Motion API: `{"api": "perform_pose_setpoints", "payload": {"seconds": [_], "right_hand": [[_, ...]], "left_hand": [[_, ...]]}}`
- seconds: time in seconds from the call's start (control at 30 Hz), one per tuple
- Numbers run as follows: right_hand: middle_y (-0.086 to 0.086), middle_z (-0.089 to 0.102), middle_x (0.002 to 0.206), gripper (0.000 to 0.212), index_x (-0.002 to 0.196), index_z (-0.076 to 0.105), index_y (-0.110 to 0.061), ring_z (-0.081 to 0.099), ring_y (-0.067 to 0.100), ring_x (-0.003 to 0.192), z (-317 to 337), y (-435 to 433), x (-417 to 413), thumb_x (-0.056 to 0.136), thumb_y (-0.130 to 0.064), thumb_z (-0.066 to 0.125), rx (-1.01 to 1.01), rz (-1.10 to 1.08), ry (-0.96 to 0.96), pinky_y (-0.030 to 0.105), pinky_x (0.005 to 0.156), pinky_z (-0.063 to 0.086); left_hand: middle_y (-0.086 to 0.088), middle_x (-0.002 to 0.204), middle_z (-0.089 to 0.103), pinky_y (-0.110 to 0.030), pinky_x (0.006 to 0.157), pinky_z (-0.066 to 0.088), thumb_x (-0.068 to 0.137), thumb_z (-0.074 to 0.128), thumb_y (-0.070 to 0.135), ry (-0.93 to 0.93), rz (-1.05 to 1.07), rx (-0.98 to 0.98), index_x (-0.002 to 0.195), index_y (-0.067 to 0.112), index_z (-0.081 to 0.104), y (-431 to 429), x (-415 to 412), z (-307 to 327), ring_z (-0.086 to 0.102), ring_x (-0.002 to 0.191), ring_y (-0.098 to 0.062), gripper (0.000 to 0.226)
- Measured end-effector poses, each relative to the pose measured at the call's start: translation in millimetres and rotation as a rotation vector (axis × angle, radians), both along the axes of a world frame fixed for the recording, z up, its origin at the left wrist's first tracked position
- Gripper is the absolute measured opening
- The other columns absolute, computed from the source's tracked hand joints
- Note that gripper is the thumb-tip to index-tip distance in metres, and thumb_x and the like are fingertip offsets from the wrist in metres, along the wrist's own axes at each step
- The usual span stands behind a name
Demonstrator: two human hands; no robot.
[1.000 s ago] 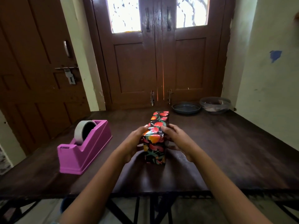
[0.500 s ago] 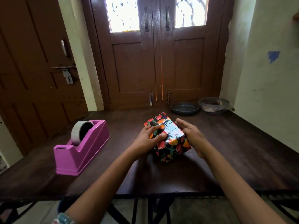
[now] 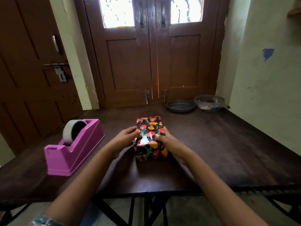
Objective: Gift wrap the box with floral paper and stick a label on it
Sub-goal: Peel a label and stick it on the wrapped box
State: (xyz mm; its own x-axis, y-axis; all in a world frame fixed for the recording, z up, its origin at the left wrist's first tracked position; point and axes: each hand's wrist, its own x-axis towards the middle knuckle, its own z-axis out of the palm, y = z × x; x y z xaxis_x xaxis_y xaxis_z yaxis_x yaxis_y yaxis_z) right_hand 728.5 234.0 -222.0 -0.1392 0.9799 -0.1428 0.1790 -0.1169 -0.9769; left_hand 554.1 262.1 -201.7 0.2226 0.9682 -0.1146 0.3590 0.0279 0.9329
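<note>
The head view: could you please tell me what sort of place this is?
Most likely a room in a home: panelled wooden double doors with glass panes, a scuffed painted wall, and a dark table bearing a pink tape dispenser and the wrapped box held by the left hand and right hand.

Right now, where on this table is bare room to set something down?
Widest: the table right of the wrapped box. Also between tape dispenser and doors. Crowded: plate and bowl at far edge; left hand, right hand gripping the box.
</note>
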Motion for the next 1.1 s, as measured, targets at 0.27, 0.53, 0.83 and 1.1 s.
{"api": "perform_pose_setpoints", "payload": {"seconds": [0.27, 0.53, 0.83, 1.1], "right_hand": [[0.009, 0.025, 0.151, 0.077, 0.148, -0.012, -0.026, 0.045, 0.017, 0.116, 3.7, -0.9, -5.0, 0.096, -0.035, 0.045, -0.064, 0.043, 0.029, 0.024, 0.081, 0.043], [0.006, 0.027, 0.152, 0.058, 0.147, 0.025, -0.014, 0.028, 0.02, 0.138, 16.0, 9.8, 58.9, 0.096, -0.03, 0.047, 0.149, -0.265, -0.133, 0.029, 0.106, 0.026], [0.01, 0.016, 0.155, 0.064, 0.148, 0.017, -0.011, 0.012, 0.021, 0.144, 18.2, 35.0, 204.0, 0.096, -0.038, 0.042, 0.194, -0.411, -0.874, 0.031, 0.113, 0.016], [0.008, 0.001, 0.157, 0.068, 0.149, 0.006, -0.013, 0.002, 0.021, 0.145, -15.5, 67.8, 273.9, 0.097, -0.05, 0.03, 0.013, -0.305, -1.147, 0.037, 0.115, 0.007]], "left_hand": [[0.008, 0.097, 0.055, -0.026, 0.082, 0.046, 0.096, 0.048, 0.021, 0.011, 0.033, -0.035, 0.137, 0.02, 0.042, 2.2, -5.2, -0.1, 0.053, 0.094, -0.008, 0.042], [-0.006, 0.14, 0.046, -0.022, 0.084, 0.041, 0.09, 0.06, 0.021, 0.301, 0.029, 0.311, 0.139, 0.015, 0.043, 16.0, 27.5, 42.9, 0.048, 0.12, -0.015, 0.053], [-0.002, 0.127, 0.058, -0.033, 0.09, 0.042, 0.087, 0.054, 0.037, 0.887, -0.196, 0.719, 0.122, 0.025, 0.06, 74.0, 201.1, 69.5, 0.049, 0.12, -0.023, 0.038], [-0.007, 0.14, 0.047, -0.04, 0.097, 0.04, 0.087, 0.056, 0.036, 0.927, -0.346, 0.679, 0.139, 0.02, 0.04, 156.3, 318.9, 32.3, 0.042, 0.128, -0.027, 0.057]]}}
